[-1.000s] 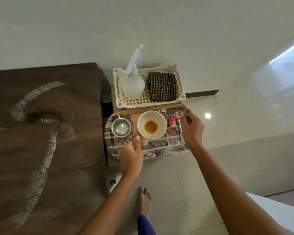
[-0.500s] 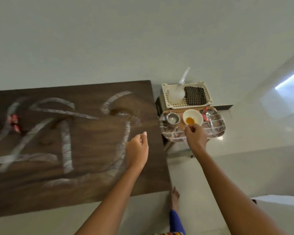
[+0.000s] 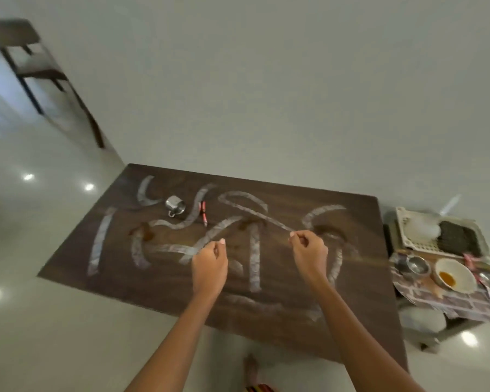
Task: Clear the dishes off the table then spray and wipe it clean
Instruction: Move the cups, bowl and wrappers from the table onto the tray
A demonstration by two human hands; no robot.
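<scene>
The dark wooden table (image 3: 351, 321) is covered with white smears and a few brown spills. At its far left a steel cup (image 3: 175, 206) lies on its side, with a red wrapper (image 3: 203, 213) just to its right. My left hand (image 3: 210, 264) and my right hand (image 3: 309, 254) hover over the middle of the table, fingers loosely curled, holding nothing. Off the table's right end, a patterned tray (image 3: 464, 302) carries a steel cup (image 3: 417, 265), a white bowl (image 3: 453, 275) with orange sauce and a spoon.
Behind the tray stands a cream basket (image 3: 408, 239) with a spray bottle (image 3: 425, 229) and a checked cloth (image 3: 458, 239). A chair (image 3: 37, 72) stands far left by the wall. My bare foot (image 3: 251, 366) shows below the table's near edge on the tiled floor.
My view has swung left from the tray to the table. My right hand left the bowl on the tray, and both hands now hang over the middle of the table.
</scene>
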